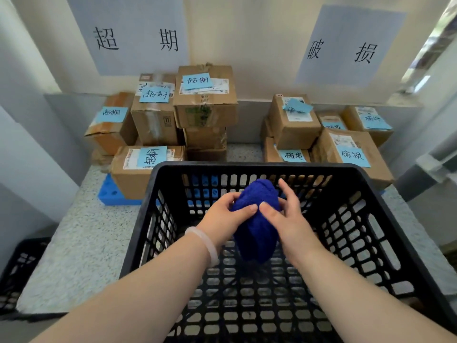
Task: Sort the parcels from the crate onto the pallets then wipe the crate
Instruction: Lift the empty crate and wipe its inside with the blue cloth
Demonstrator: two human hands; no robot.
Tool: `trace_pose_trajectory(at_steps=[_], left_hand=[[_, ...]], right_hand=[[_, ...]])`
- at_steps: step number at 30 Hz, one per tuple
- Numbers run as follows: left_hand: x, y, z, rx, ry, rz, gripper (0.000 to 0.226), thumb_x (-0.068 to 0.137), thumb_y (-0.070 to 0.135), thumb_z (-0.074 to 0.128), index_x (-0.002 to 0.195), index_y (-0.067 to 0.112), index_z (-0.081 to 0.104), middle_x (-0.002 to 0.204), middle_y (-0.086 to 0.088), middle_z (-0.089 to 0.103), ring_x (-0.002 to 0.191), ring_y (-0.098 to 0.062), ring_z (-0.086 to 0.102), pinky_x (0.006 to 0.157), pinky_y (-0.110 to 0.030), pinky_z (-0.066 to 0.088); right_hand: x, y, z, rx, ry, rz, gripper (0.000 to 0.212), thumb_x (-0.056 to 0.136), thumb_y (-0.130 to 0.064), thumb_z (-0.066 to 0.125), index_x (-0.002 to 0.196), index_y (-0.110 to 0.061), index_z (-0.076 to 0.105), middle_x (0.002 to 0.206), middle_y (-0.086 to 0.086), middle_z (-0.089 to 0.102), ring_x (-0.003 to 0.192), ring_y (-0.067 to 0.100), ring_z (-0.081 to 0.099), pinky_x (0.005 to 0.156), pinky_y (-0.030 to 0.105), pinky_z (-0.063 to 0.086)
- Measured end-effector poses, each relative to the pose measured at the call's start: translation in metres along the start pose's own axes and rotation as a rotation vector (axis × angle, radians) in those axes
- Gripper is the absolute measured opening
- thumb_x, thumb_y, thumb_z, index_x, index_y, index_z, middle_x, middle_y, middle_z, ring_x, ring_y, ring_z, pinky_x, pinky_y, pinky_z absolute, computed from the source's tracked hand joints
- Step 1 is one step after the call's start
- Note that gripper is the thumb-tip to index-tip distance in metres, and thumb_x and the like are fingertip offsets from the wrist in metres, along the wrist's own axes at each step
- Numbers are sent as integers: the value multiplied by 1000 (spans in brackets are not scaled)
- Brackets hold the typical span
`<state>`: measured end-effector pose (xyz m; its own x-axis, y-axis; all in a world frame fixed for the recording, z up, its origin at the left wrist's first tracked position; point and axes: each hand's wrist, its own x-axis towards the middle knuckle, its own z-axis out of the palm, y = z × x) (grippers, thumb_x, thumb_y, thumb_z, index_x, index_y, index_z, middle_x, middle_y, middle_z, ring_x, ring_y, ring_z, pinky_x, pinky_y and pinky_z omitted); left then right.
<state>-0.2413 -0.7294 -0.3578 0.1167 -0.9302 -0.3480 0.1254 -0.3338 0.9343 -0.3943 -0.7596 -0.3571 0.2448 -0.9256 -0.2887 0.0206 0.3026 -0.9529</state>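
Hands closed on a rolled blue cloth (257, 229), left hand (222, 215) gripping its left side, right hand (286, 219) pinching the right. Cloth held inside the black crate (247, 166), above the mesh bottom, at the near edge of the worktop (86, 231). Labelled parcels (205, 100) stacked toward both far corners, the left stack on a blue pallet (108, 194).

Left wall sheet (128, 38): reads 超期 in black. Right wall sheet (346, 48): reads 破损. Left boxes (153, 125) carry four blue left notes (197, 81), each handwritten 超期. Right boxes (294, 132): the two front right notes (353, 155) read 破损; the three behind cannot be read. Printed shipping labels (296, 116): illegible.
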Motion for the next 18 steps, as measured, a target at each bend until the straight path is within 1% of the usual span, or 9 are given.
trace_pose_trajectory(at_steps=[2, 4, 6, 7, 10, 13, 14, 16, 18], left_hand=[[-1, 5, 0, -199, -33, -91, 28, 93, 35, 66, 119, 25, 65, 116, -3, 72, 108, -21, 68, 101, -45, 51], [1, 15, 1, -307, -42, -196, 36, 96, 44, 57, 125, 25, 64, 119, -5, 71, 112, -23, 66, 103, -46, 48], [1, 32, -4, -85, -57, -191, 31, 99, 49, 49, 121, 34, 64, 122, 2, 68, 113, -18, 63, 103, -48, 48], [2, 38, -12, 79, -56, -112, 27, 100, 49, 47, 120, 40, 62, 126, 7, 64, 115, -13, 59, 105, -47, 46], [1, 59, -46, 373, 71, 289, 28, 101, 33, 50, 127, 45, 54, 126, 20, 58, 114, 7, 54, 108, -35, 44], [6, 69, -96, 723, 288, 668, 29, 98, 38, 51, 126, 45, 54, 118, 27, 59, 112, 8, 54, 100, -25, 42], [12, 69, -110, 822, 291, 711, 31, 94, 45, 49, 125, 49, 55, 117, 28, 59, 113, 6, 54, 99, -25, 40], [29, 71, -126, 827, 211, 592, 24, 93, 53, 48, 113, 60, 57, 115, 32, 59, 112, 10, 54, 97, -19, 38], [40, 67, -128, 826, 146, 466, 17, 99, 44, 51, 101, 59, 60, 106, 39, 56, 103, 20, 51, 92, -7, 32]], right_hand=[[0, 8, 5, -109, -107, 21, 94, 68, -44, 86, 144, -53, 31, 133, -13, 56, 121, 10, 56, 105, 40, 45], [4, 13, 10, -109, -98, 47, 86, 74, -32, 84, 143, -47, 35, 131, -9, 60, 120, 14, 58, 105, 45, 47], [13, 16, 9, -36, 15, 65, 80, 79, -23, 81, 141, -46, 37, 133, -6, 58, 119, 19, 58, 103, 50, 48], [19, 16, 6, -8, 97, 89, 78, 80, -22, 80, 140, -46, 36, 133, -6, 54, 118, 21, 57, 102, 50, 48], [34, 18, -7, 61, 327, 103, 62, 84, -23, 77, 129, -43, 39, 129, -1, 51, 111, 24, 55, 100, 48, 48], [43, 15, -20, 40, 571, 46, 48, 88, -28, 72, 125, -39, 44, 130, 2, 55, 110, 25, 56, 103, 48, 46], [46, 13, -23, 33, 642, 18, 47, 90, -28, 70, 128, -37, 45, 130, 2, 55, 111, 24, 55, 104, 46, 45], [52, 6, -28, 23, 767, -23, 50, 92, -28, 67, 135, -31, 44, 135, 3, 53, 118, 26, 54, 106, 38, 42], [58, -1, -33, 55, 883, -43, 50, 94, -27, 64, 139, -26, 43, 140, 5, 50, 124, 27, 52, 100, 29, 40]])
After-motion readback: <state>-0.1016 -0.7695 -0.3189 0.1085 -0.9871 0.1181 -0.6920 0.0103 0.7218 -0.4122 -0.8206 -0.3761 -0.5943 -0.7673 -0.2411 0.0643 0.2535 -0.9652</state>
